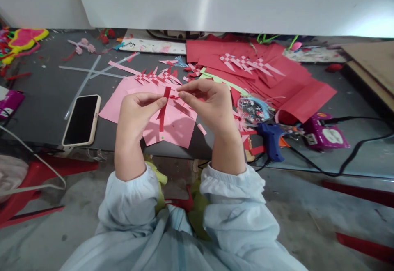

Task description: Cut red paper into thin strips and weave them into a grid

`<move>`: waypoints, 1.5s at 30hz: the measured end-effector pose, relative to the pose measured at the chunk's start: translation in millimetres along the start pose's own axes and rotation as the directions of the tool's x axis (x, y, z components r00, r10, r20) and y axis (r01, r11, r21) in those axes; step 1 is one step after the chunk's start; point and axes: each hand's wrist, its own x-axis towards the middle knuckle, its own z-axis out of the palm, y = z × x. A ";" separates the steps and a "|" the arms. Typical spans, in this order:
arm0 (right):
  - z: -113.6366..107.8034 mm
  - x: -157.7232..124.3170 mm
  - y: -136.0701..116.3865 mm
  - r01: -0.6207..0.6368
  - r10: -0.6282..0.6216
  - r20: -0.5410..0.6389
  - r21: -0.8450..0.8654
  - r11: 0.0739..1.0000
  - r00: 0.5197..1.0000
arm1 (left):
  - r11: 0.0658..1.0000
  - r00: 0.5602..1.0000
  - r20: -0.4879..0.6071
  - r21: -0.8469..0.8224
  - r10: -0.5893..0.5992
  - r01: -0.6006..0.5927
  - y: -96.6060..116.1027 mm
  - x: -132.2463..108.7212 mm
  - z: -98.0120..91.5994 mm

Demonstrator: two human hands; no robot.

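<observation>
The dark grey tabletop [43, 86] held pink paper sheets [181, 133]; above them the left hand [134, 113] pinched a narrow red paper strip [164, 113]. The right hand [212, 104] had fingers nearly together, any grip unclear.

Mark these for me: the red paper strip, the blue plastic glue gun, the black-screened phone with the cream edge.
Red paper strip [163, 116]: head view, middle of its length.
Blue plastic glue gun [273, 140]: head view, handle.
Black-screened phone [81, 120]: head view, screen centre.
</observation>
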 end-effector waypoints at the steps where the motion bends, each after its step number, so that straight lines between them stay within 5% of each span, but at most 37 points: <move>1: 0.8 -0.2 -0.6 -0.013 0.013 0.007 0.005 1.000 1.000 | 1.000 1.000 0.016 0.017 -0.002 0.001 0.6 -0.1 0.3; 7: 3.7 -0.8 -2.5 -0.050 0.046 0.052 0.081 0.995 0.998 | 0.992 0.998 0.063 0.121 0.016 -0.023 1.1 1.1 1.5; 29: -9.1 0.9 4.0 -0.196 0.134 0.208 0.314 0.929 0.969 | 0.995 0.935 0.351 0.099 -0.055 0.021 2.3 -2.5 0.0; 45: -12.1 3.0 5.1 -0.273 0.256 0.094 0.303 0.913 0.962 | 0.955 0.963 0.266 0.294 -0.049 -0.033 4.4 -3.6 6.1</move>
